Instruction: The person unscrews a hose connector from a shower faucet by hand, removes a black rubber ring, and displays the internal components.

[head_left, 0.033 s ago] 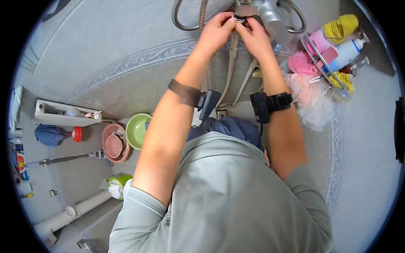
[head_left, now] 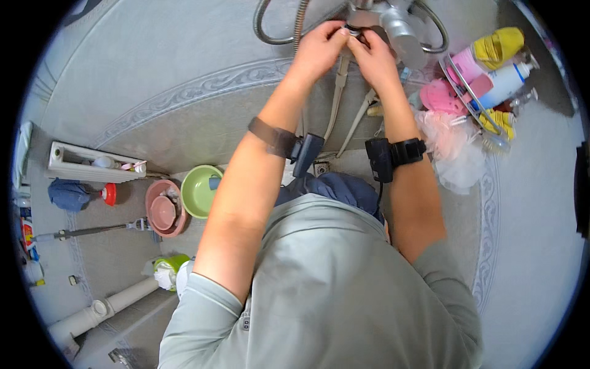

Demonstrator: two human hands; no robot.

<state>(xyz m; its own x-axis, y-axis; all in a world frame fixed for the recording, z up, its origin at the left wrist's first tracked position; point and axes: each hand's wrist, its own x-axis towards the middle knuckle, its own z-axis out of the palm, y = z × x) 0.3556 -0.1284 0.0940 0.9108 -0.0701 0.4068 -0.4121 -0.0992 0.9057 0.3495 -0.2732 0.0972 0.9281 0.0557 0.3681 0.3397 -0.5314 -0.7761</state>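
Both my hands are raised to the underside of a chrome mixer tap (head_left: 401,31) on the wall. A small dark and silver ring-shaped fitting (head_left: 353,30) sits between my fingertips there. My left hand (head_left: 318,50) pinches it from the left, thumb and bent fingers together. From the other side my right hand (head_left: 373,60) closes on the same fitting, thumb tips almost touching. Fingers cover most of it, so its exact kind is unclear. A pale pipe (head_left: 339,86) runs down the wall just below my hands.
A flexible metal shower hose (head_left: 258,21) loops left of the tap. At right, a wire rack (head_left: 456,79) holds bottles and yellow cloths, with mesh bath puffs (head_left: 448,144) beneath. Left on the floor are a green basin (head_left: 198,184), a pink basin (head_left: 150,206) and a white radiator (head_left: 92,169).
The surroundings have shifted very slightly in view. Both hands stay on the fitting with the same pinching grip.
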